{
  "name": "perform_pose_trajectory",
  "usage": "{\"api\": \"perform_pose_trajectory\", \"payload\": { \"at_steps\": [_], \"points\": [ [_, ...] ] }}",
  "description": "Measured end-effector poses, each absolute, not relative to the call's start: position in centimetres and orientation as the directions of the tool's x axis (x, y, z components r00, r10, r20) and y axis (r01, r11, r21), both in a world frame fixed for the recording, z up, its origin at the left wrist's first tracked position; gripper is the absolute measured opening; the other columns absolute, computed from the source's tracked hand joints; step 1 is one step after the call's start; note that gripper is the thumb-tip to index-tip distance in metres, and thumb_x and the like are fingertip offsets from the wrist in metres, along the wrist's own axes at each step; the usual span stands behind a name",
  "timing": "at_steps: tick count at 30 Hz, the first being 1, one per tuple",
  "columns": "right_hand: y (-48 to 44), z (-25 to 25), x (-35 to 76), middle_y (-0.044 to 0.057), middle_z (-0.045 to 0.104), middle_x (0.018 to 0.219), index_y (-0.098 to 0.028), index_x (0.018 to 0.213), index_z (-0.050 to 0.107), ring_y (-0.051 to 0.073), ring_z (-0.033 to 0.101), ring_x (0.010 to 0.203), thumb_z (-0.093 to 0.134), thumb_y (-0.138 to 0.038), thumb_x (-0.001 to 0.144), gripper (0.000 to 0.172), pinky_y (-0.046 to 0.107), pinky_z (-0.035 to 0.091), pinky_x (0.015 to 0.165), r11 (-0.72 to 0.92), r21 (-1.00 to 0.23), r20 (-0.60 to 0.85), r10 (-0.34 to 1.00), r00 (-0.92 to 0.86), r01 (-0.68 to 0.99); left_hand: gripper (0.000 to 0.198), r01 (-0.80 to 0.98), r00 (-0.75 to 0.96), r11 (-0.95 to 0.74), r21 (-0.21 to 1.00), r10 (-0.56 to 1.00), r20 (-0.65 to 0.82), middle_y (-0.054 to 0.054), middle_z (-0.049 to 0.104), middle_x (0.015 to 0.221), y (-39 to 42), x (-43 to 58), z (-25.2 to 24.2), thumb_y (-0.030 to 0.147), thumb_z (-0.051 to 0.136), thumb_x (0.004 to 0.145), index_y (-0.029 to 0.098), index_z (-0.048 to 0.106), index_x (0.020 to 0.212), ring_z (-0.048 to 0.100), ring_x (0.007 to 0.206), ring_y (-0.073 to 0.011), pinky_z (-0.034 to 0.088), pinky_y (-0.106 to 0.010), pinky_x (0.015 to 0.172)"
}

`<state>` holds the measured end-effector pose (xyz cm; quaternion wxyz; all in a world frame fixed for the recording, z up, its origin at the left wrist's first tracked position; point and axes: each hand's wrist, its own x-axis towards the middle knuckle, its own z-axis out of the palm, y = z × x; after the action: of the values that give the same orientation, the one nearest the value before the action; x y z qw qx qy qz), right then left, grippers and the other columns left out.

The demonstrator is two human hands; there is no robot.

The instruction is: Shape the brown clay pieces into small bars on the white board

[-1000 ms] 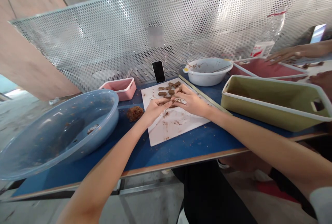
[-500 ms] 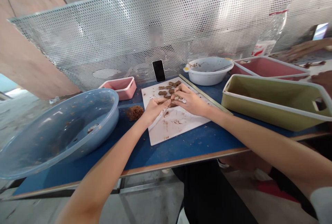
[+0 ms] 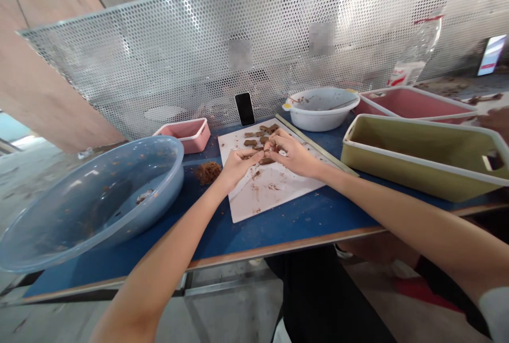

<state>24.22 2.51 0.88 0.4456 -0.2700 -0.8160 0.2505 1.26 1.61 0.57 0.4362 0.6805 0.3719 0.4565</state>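
Note:
Both my hands meet over a white cutting board point(image 3: 278, 194) on the blue table point(image 3: 302, 221). My left hand point(image 3: 237, 164) is curled, its fingertips pinching a small brown block point(image 3: 265, 160) of paste from the left. My right hand point(image 3: 290, 153) pinches the same brown block from the right, fingers bent over it. Several shaped brown blocks point(image 3: 258, 136) lie in rows on the far part of the board, just beyond my fingers. Brown smears mark the board nearer to me.
A large blue basin point(image 3: 87, 200) fills the left. A brown clump point(image 3: 207, 172) and a pink box point(image 3: 186, 133) lie behind it. A phone point(image 3: 244, 109) leans on the perforated metal screen point(image 3: 159, 62). A white bowl point(image 3: 320, 108), an olive tray point(image 3: 421, 155) and a pink tray point(image 3: 413, 103) stand right.
My hands stay over the same brown block, with the fingers shifting slightly. Another person's hand above the pink tray at the far right has gone from view.

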Motion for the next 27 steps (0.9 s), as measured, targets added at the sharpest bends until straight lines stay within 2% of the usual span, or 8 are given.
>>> {"api": "perform_pose_trajectory", "payload": {
  "at_steps": [5, 9, 13, 15, 18, 21, 24, 27],
  "points": [
    [3.3, 0.8, 24.7, 0.005, 0.058, 0.104, -0.025, 0.1, 0.066, 0.02, 0.058, 0.091, 0.06, -0.052, 0.11, 0.03, 0.04, 0.056, 0.089, 0.688, -0.689, 0.564, 0.707, -0.426, 0.23, 0.043, 0.291, 0.304, -0.503, 0.814, 0.855, 0.42, -0.003, 0.074, 0.075, 1.3, 1.0, 0.7, 0.061, 0.082, 0.094, 0.021, 0.083, 0.079, 0.064, 0.072, -0.018, 0.049, -0.032, 0.07],
    [4.2, 0.8, 25.6, 0.005, 0.057, 0.097, -0.025, 0.095, 0.064, 0.023, 0.06, 0.095, 0.052, -0.056, 0.114, 0.039, 0.042, 0.054, 0.096, 0.713, -0.642, 0.603, 0.696, -0.39, 0.281, 0.039, 0.459, 0.283, -0.628, 0.628, 0.774, 0.567, -0.005, 0.076, 0.08, 1.8, 0.3, 0.1, 0.056, 0.078, 0.098, 0.022, 0.08, 0.079, 0.068, 0.079, -0.0212, 0.052, -0.036, 0.082],
    [4.7, 0.4, 26.0, 0.006, 0.059, 0.095, -0.023, 0.079, 0.067, 0.022, 0.063, 0.09, 0.047, -0.058, 0.116, 0.055, 0.044, 0.056, 0.095, 0.721, -0.614, 0.574, 0.688, -0.444, 0.322, 0.044, 0.528, 0.256, -0.624, 0.576, 0.763, 0.593, -0.005, 0.074, 0.08, 2.1, 0.0, -0.4, 0.057, 0.07, 0.103, 0.023, 0.074, 0.076, 0.067, 0.082, -0.0232, 0.051, -0.038, 0.086],
    [4.8, 0.0, 25.8, 0.007, 0.062, 0.099, -0.023, 0.079, 0.071, 0.022, 0.066, 0.089, 0.054, -0.057, 0.113, 0.051, 0.045, 0.058, 0.094, 0.72, -0.607, 0.554, 0.687, -0.469, 0.337, 0.045, 0.54, 0.26, -0.618, 0.571, 0.768, 0.585, -0.005, 0.072, 0.079, 2.1, 0.0, -0.4, 0.058, 0.068, 0.104, 0.023, 0.073, 0.076, 0.066, 0.082, -0.0238, 0.05, -0.038, 0.086],
    [4.8, -0.4, 25.5, 0.009, 0.066, 0.113, -0.023, 0.092, 0.077, 0.025, 0.069, 0.1, 0.072, -0.052, 0.103, 0.032, 0.045, 0.061, 0.095, 0.73, -0.598, 0.577, 0.678, -0.455, 0.331, 0.042, 0.555, 0.266, -0.618, 0.557, 0.766, 0.585, -0.006, 0.073, 0.082, 2.1, 0.1, -0.2, 0.057, 0.067, 0.104, 0.023, 0.074, 0.08, 0.066, 0.084, -0.0247, 0.049, -0.038, 0.086],
    [4.7, -0.5, 25.3, 0.01, 0.066, 0.121, -0.024, 0.1, 0.08, 0.024, 0.07, 0.1, 0.079, -0.047, 0.098, 0.024, 0.043, 0.063, 0.093, 0.716, -0.623, 0.576, 0.692, -0.435, 0.315, 0.04, 0.605, 0.31, -0.636, 0.479, 0.742, 0.594, -0.006, 0.072, 0.081, 2.3, -0.1, -0.3, 0.053, 0.067, 0.105, 0.023, 0.074, 0.08, 0.064, 0.087, -0.0253, 0.049, -0.039, 0.088],
    [4.4, -0.2, 25.3, 0.009, 0.066, 0.118, -0.023, 0.097, 0.08, 0.023, 0.07, 0.1, 0.076, -0.048, 0.1, 0.026, 0.042, 0.062, 0.094, 0.724, -0.611, 0.571, 0.683, -0.455, 0.32, 0.037, 0.633, 0.357, -0.653, 0.415, 0.723, 0.592, -0.007, 0.071, 0.082, 2.6, -0.2, -0.4, 0.047, 0.065, 0.107, 0.023, 0.075, 0.081, 0.063, 0.089, -0.026, 0.049, -0.04, 0.089],
    [4.2, 0.0, 25.3, 0.008, 0.067, 0.109, -0.022, 0.085, 0.077, 0.022, 0.07, 0.097, 0.058, -0.05, 0.111, 0.043, 0.041, 0.059, 0.096, 0.728, -0.601, 0.548, 0.675, -0.494, 0.328, 0.033, 0.64, 0.367, -0.657, 0.399, 0.717, 0.593, -0.007, 0.072, 0.084, 2.7, -0.3, -0.6, 0.043, 0.064, 0.108, 0.022, 0.076, 0.085, 0.064, 0.09, -0.0259, 0.049, -0.039, 0.088]
  ]
}}
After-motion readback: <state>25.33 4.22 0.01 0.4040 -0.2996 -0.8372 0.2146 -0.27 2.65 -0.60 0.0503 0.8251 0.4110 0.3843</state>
